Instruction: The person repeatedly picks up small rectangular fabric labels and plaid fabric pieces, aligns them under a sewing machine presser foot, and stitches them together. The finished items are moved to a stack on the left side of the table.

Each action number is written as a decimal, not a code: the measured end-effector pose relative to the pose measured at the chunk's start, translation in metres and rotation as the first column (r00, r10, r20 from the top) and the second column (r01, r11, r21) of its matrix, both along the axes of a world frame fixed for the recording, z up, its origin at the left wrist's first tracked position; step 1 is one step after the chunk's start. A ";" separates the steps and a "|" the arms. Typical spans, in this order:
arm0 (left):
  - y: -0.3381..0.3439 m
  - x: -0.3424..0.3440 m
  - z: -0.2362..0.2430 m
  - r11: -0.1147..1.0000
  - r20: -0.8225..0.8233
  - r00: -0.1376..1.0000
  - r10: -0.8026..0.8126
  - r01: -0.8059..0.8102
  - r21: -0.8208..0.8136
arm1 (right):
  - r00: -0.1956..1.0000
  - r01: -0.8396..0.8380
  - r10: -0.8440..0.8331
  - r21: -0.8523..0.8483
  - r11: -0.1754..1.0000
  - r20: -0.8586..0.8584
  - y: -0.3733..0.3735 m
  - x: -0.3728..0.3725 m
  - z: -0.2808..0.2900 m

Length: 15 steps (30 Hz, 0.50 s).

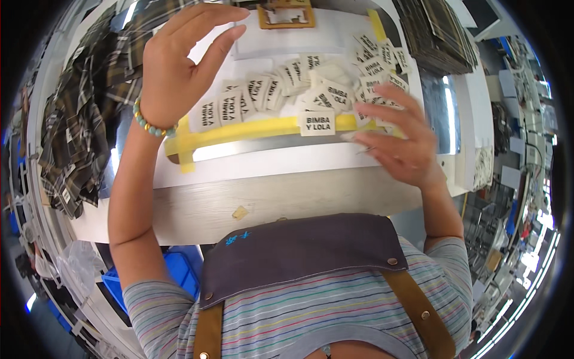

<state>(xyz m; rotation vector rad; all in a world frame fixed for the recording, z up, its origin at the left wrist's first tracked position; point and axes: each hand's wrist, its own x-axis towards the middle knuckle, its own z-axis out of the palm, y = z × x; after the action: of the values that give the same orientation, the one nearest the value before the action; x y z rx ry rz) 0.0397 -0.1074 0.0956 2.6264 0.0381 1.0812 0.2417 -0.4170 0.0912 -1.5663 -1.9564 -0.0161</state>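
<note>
My left hand (174, 63), with a beaded bracelet at the wrist, is raised over the left side of the white work surface. Its thumb and fingers are apart and nothing shows between them. At the right, my right hand (402, 140) hovers beside a heap of small cream labels (375, 67) with black print. The fingers are spread and slightly blurred, and I see nothing held in them. One label (317, 123) lies flat on the yellow tape (245, 130), just left of the right fingertips. More labels (257, 90) lie overlapped in a row between the hands.
A yellow-brown frame (286, 17) sits at the far middle. Dark plaid fabric (78, 125) is heaped on the left, and a folded plaid stack (439, 36) stands far right. A scrap (240, 213) lies on the near table edge. A blue bin (179, 272) is below left.
</note>
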 end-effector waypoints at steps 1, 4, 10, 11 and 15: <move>0.009 -0.002 -0.004 0.999 0.026 1.000 -0.005 0.006 -0.032 | 0.996 0.045 -0.048 0.038 0.998 0.076 0.003 0.006 0.008; 0.021 -0.005 -0.025 0.970 0.097 0.994 -0.050 0.072 -0.233 | 0.954 0.138 -0.120 -0.048 0.989 0.273 0.021 0.026 0.021; 0.014 0.000 -0.039 0.942 -0.114 0.983 -0.142 0.099 -0.320 | 0.972 0.066 -0.040 -0.104 0.992 0.232 0.061 0.051 0.023; 0.013 0.002 -0.039 0.957 -0.146 0.978 -0.152 0.109 -0.270 | 0.972 0.052 -0.034 -0.070 0.996 0.232 0.072 0.049 0.023; 0.005 0.002 -0.044 0.953 -0.184 0.975 -0.125 0.066 -0.296 | 0.979 -0.029 0.051 -0.116 0.993 0.197 0.117 0.027 0.012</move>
<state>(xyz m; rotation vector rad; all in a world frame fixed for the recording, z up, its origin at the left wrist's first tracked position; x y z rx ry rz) 0.0414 -0.1028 0.0519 2.4329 0.1021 0.7135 0.2685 -0.3004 0.1028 -1.6522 -2.1782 -0.0491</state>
